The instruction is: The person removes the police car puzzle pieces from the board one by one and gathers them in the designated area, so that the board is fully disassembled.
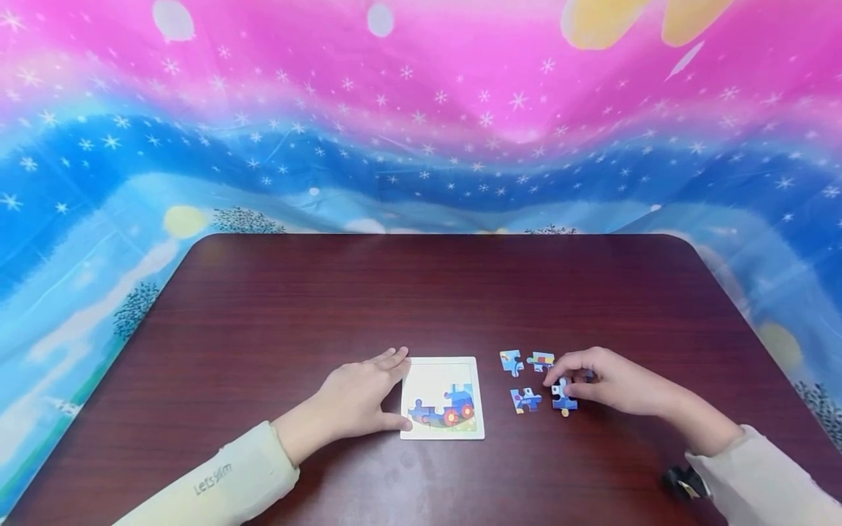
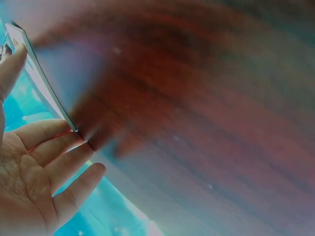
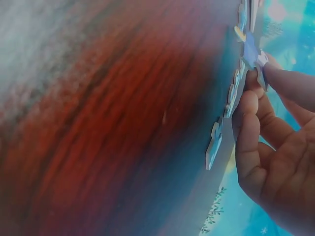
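A square puzzle tray [image 1: 442,435] with a white rim lies in front of me, part of a blue vehicle picture with red wheels assembled inside. My left hand [image 1: 358,398] touches the tray's left edge, thumb near the bottom corner and fairly straight fingers near the top one. To the right, my right hand [image 1: 615,383] pinches a blue jigsaw piece [image 1: 563,399] between thumb and fingers; the right wrist view shows this piece [image 3: 251,50] tilted up. Close by lie loose pieces: one at the back left [image 1: 509,362], one under the fingers [image 1: 541,360], one nearer me [image 1: 524,400].
The dark wooden table [image 1: 421,292] has rounded far corners. A pink and blue patterned cloth [image 1: 421,168] hangs behind it. Beside the right cuff is a small black object [image 1: 684,483], its kind unclear.
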Tool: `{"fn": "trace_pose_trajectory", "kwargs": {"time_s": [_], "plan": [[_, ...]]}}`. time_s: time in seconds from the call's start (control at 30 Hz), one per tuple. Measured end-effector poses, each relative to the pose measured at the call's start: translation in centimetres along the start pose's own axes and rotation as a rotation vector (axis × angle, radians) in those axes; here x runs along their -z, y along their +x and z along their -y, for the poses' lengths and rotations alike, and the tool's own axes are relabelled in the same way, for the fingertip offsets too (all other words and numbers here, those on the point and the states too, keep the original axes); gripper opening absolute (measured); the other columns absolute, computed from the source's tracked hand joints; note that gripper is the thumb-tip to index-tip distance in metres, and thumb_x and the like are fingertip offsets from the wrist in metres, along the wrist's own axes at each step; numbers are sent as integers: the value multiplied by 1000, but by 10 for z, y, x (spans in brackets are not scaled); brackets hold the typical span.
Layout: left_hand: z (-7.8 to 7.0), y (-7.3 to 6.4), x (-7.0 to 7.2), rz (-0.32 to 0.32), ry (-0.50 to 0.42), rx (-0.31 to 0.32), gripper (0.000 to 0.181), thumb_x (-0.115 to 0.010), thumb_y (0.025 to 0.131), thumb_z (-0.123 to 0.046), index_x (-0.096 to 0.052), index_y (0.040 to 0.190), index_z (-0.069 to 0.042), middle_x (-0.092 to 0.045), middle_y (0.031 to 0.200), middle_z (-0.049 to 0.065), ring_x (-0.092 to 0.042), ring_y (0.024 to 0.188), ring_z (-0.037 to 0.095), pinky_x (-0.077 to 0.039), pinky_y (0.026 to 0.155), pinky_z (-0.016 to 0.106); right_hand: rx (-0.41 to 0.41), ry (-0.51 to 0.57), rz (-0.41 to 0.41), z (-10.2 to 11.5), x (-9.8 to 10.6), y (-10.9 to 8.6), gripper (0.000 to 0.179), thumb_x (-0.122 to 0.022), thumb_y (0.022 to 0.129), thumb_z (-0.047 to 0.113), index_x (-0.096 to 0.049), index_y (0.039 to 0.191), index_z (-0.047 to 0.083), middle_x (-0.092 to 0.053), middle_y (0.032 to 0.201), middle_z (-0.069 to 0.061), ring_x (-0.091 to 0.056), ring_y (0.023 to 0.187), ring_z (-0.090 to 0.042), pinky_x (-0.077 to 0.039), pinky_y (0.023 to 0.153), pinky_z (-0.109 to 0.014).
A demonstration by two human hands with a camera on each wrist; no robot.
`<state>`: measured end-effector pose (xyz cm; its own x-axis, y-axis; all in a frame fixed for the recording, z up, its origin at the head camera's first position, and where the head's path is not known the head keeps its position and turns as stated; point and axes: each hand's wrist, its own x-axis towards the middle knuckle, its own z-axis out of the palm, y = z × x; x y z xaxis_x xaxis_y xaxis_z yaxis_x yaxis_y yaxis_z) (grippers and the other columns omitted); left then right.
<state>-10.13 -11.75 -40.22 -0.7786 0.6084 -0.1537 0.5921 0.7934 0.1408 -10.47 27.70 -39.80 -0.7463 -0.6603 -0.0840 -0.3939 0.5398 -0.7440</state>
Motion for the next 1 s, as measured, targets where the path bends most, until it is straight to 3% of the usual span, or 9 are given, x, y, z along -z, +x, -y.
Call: {"fn": "trace_pose_trajectory", "kwargs": {"time_s": [0.2, 0.6, 1.0], "plan": [[0, 2, 2, 10, 6, -3, 92, -73, 76, -66, -52, 145, -8, -46, 154, 6, -48, 141, 20, -55, 97, 41, -15, -69, -6, 1, 0, 2, 20, -64, 94, 6, -72, 110, 16, -71, 106, 0, -54, 82, 2, -46, 67, -21], [1, 2, 4, 34, -1, 9, 97, -77, 71, -66, -51, 145, -10, -45, 155, 5, -46, 142, 19, -54, 98, 43, -115, -146, -29, 6, 4, 4, 20, -69, 91, 10, -71, 110, 17, -65, 98, 3, -49, 67, 1, -45, 60, -21], [-1, 2, 5, 47, 11, 20, 97, -77, 70, -66, -52, 145, -9, -45, 155, 4, -46, 142, 18, -54, 98, 44, -42, -152, -46, 19, -1, 29, 20, -70, 91, 9, -71, 111, 14, -67, 101, 1, -53, 74, -1, -49, 63, -21]]}}
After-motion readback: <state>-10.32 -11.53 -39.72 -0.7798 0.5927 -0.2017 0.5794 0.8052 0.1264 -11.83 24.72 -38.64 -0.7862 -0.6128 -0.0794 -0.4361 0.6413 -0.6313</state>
